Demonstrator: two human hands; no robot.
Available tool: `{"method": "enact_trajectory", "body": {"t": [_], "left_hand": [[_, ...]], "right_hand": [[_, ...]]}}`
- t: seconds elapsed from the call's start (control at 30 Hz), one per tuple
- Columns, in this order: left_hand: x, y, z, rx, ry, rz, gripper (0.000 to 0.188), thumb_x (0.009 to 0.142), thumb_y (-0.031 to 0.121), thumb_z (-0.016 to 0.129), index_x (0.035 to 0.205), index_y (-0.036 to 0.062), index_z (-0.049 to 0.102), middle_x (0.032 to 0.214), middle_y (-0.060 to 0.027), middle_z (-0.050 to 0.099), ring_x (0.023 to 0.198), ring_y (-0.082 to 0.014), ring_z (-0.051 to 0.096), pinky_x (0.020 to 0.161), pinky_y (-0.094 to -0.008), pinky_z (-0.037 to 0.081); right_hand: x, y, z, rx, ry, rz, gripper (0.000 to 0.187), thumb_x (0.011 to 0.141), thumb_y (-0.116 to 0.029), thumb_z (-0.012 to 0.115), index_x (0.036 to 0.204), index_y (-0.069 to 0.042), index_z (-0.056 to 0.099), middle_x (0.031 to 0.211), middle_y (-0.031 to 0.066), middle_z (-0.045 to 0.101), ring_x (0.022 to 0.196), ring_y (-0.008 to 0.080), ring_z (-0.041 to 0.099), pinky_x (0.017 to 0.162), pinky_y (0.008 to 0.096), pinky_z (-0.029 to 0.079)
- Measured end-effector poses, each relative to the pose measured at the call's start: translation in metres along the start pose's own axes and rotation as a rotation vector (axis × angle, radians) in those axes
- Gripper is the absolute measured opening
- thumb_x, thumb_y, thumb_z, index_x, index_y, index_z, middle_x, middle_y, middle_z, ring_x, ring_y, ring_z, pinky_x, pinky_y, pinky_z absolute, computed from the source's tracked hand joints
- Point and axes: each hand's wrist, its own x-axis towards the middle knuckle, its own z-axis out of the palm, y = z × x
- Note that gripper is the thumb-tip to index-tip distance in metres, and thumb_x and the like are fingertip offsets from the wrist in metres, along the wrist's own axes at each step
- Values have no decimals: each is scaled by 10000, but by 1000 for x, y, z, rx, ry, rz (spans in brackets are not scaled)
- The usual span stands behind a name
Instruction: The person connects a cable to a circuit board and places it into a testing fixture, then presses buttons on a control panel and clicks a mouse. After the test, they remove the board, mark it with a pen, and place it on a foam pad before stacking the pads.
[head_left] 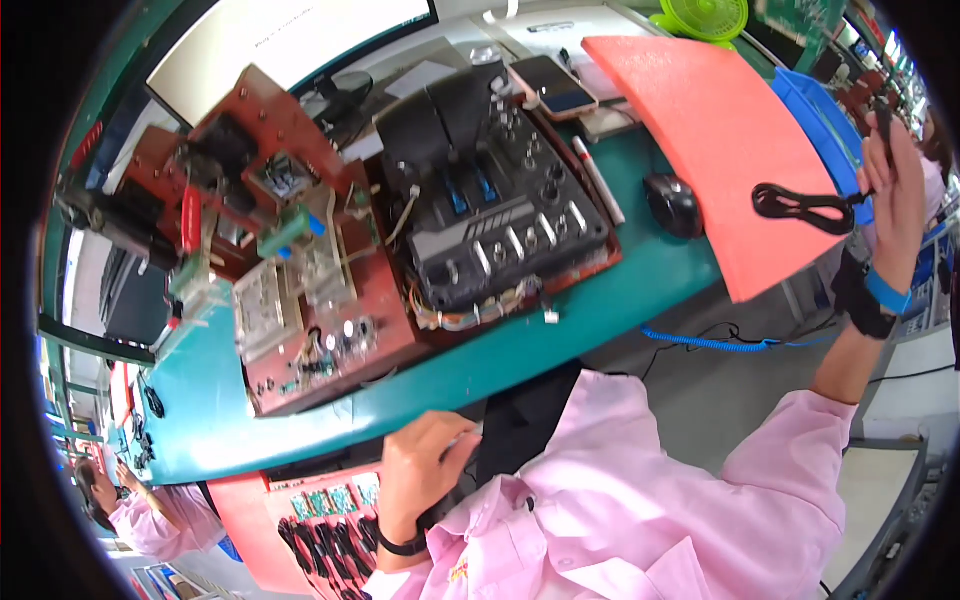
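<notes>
My right hand (893, 175) is raised at the far right, its fingers closed round a black cable. The cable's coiled, tied part (800, 206) shows beside the hand, in front of the pink-orange board (700, 130). A slim black end rises above the fingers. My left hand (428, 462) is at the near table edge with its fingers curled in. What it holds, if anything, is hidden. Beyond it stand a black test fixture (515, 235) with knobs and loose wiring, and a red-brown fixture (340, 350) with a red-handled clamp (191, 218).
A black mouse (672, 205), a marker (598, 180) and a phone (553, 86) lie right of the fixture. A blue tray (820, 125) adjoins the board. Several circuit boards (325, 500) and black cables (325, 548) lie at lower left. A co-worker (165, 515) sits left.
</notes>
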Motion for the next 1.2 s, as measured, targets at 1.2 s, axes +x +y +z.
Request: {"method": "enact_trajectory", "body": {"t": [1.2], "left_hand": [[-53, -23, -159, -196, 39, -324, 600, 625, 193, 692, 1155, -4, 489, 1185, -127, 461, 1071, -225, 483, 811, -307, 457]], "right_hand": [[-253, 21, 294, 735, -1719, 698, 287, 910, -257, 434, 880, 18, 509, 604, 25, 513, 516, 82, 495, 678, 270, 472]]}}
